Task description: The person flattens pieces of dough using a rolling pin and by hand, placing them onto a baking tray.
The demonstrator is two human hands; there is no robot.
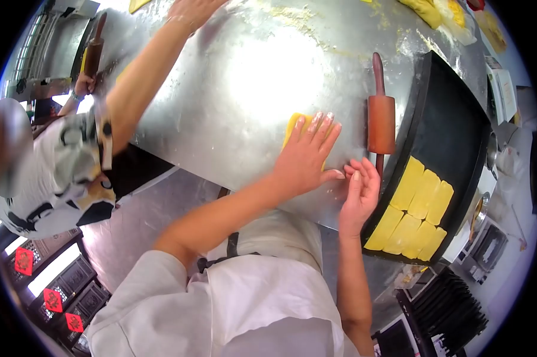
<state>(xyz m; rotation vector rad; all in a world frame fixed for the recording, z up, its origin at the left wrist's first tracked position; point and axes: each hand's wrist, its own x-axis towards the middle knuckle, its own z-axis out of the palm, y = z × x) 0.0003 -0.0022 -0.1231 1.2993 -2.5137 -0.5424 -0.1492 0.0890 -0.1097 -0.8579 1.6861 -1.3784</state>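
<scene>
My left hand (307,152) lies palm down with its fingers spread over a flat yellow dough piece (292,128) on the metal table (221,113). Part of the dough shows beside the index finger; the rest is covered. White flour dusts the fingertips. To its right, my right hand (362,196) is held near the table edge, fingers loosely curled, with nothing visible in it. A wooden rolling pin (381,125) lies just beyond that hand. Several flat yellow dough pieces (405,232) sit side by side in the near end of a black tray (444,113).
At the left, a co-worker (60,172) reaches an arm across the table. Another person's hand (84,85) is beside a second rolling pin (93,53). Yellow material and a plastic bag (453,21) lie at the back right. Flour is scattered at the back.
</scene>
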